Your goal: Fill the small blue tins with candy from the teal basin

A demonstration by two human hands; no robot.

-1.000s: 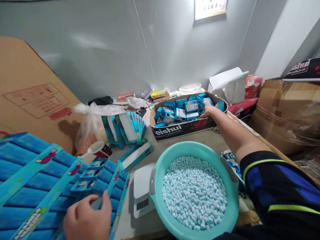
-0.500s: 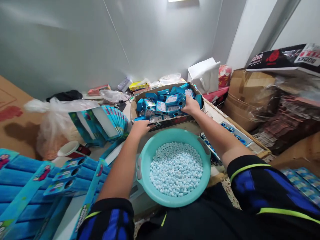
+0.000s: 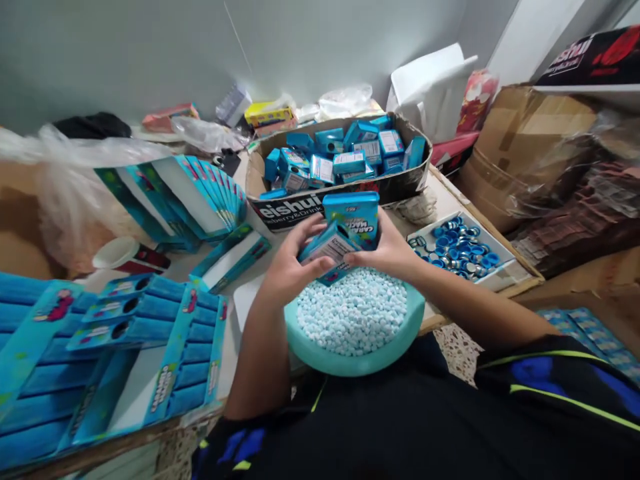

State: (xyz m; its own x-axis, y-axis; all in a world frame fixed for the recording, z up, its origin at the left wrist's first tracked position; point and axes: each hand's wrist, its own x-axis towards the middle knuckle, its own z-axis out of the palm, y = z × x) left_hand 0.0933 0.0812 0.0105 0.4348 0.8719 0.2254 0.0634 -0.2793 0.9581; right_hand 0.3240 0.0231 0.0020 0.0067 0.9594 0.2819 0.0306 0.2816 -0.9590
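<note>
Both my hands meet above a teal basin (image 3: 320,353) heaped with small pale blue candies (image 3: 355,313). My left hand (image 3: 290,263) grips a small blue tin (image 3: 327,250) tilted on its side. My right hand (image 3: 387,250) holds an upright blue tin (image 3: 353,217) with its lid toward me. Behind them a cardboard box (image 3: 280,210) holds several more blue tins (image 3: 345,160).
Blue display cartons (image 3: 75,353) lie flat at the left. Fanned blue cards (image 3: 200,193) and a plastic bag (image 3: 70,180) sit beyond them. A white tray of blue caps (image 3: 460,247) lies to the right. Wrapped cardboard boxes (image 3: 545,153) stand at far right. A paper cup (image 3: 125,253) lies on its side.
Both hands pulled back from the cardboard box, each with a blue tin, and came together over the basin. The view dropped lower and closer.
</note>
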